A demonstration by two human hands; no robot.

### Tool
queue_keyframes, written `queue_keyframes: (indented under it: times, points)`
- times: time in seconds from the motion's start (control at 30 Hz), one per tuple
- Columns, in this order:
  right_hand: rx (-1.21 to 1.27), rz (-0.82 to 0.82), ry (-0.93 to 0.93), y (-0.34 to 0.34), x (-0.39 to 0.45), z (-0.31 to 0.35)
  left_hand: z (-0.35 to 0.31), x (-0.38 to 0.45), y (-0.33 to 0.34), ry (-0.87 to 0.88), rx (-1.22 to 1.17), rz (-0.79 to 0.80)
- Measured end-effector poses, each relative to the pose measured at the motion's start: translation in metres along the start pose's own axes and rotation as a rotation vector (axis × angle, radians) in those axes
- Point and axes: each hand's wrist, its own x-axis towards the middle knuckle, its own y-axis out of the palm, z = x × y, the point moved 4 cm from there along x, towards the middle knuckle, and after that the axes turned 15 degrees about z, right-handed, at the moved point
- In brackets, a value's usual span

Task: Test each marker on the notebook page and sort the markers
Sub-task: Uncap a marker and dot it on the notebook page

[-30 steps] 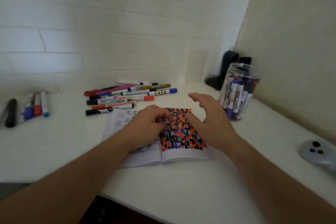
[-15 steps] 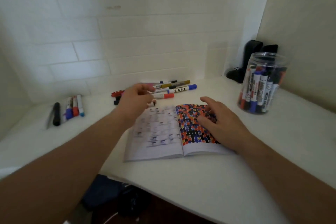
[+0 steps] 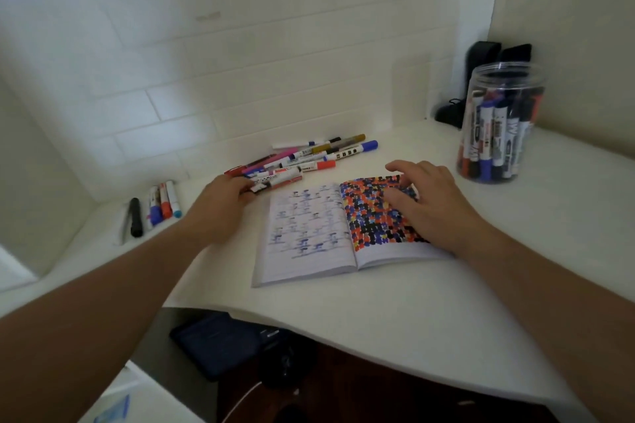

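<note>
An open notebook lies on the white desk. Its right page is filled with red, blue and black dabs, and its left page shows faint blue marks. My right hand rests on the right page with its fingers spread. My left hand is at the near left end of a loose pile of markers behind the notebook. Its fingers curl round the end of a black-capped marker. A small row of markers lies apart at the far left.
A clear plastic jar holding several thick markers stands at the right. Black objects sit in the back corner behind it. White tiled walls enclose the desk. A dark bag lies below the desk's front edge.
My left hand went from the notebook to the marker pile and now grips a marker at the pile's near end. My right hand settled flat on the right page. The view shifted.
</note>
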Motion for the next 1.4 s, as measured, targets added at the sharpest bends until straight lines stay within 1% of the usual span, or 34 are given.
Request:
queue_keyframes:
  times: [0.07,0.13,0.2,0.27,0.37,0.43,0.47,0.53,0.63,0.7,0.8,0.9,0.97,1.03,1.1,1.17,1.3,1.4]
  points:
    - [0.002,0.011,-0.009,0.001,0.000,0.000,-0.018,-0.001,-0.011,0.046,-0.051,-0.068]
    - [-0.005,0.022,-0.024,0.002,0.000,0.000,-0.052,-0.008,-0.022,0.133,-0.136,-0.107]
    - [-0.010,0.021,-0.054,0.000,0.000,0.001,-0.097,-0.020,-0.028,0.260,-0.221,-0.070]
    - [0.047,-0.037,-0.112,-0.005,-0.005,0.005,-0.140,-0.031,-0.024,0.393,-0.255,0.000]
    - [0.280,-0.113,-0.185,-0.013,-0.015,0.010,-0.185,-0.039,-0.003,0.561,-0.289,0.089]
    - [0.476,-0.099,-0.214,-0.016,-0.020,0.014,-0.201,-0.042,0.011,0.628,-0.310,0.128]
    - [0.534,-0.090,-0.226,-0.017,-0.021,0.015,-0.205,-0.043,0.017,0.642,-0.324,0.134]
    - [0.608,-0.060,-0.242,-0.018,-0.024,0.019,-0.207,-0.044,0.023,0.654,-0.368,0.128]
    - [0.657,-0.031,-0.213,-0.018,-0.025,0.022,-0.205,-0.043,0.025,0.650,-0.422,0.132]
    - [0.660,-0.007,-0.192,-0.018,-0.025,0.023,-0.203,-0.041,0.024,0.638,-0.427,0.137]
    - [0.698,-0.014,-0.151,-0.017,-0.027,0.023,-0.199,-0.039,0.022,0.605,-0.419,0.124]
    - [0.714,-0.010,-0.187,-0.017,-0.026,0.026,-0.196,-0.040,0.021,0.592,-0.419,0.147]
    - [0.821,-0.008,-0.172,-0.021,-0.023,0.023,-0.193,-0.041,0.023,0.558,-0.433,0.183]
    - [1.017,-0.032,-0.096,-0.031,-0.019,0.014,-0.184,-0.040,0.029,0.485,-0.511,0.215]
    - [1.171,-0.035,-0.040,-0.039,-0.021,0.002,-0.175,-0.039,0.040,0.435,-0.514,0.236]
    - [1.103,0.001,0.010,-0.043,-0.025,-0.010,-0.170,-0.039,0.048,0.428,-0.449,0.223]
    - [0.815,0.136,0.117,-0.046,-0.031,-0.013,-0.167,-0.033,0.051,0.469,-0.327,0.140]
    - [0.587,0.152,0.143,-0.048,-0.036,-0.004,-0.171,-0.033,0.051,0.526,-0.292,0.168]
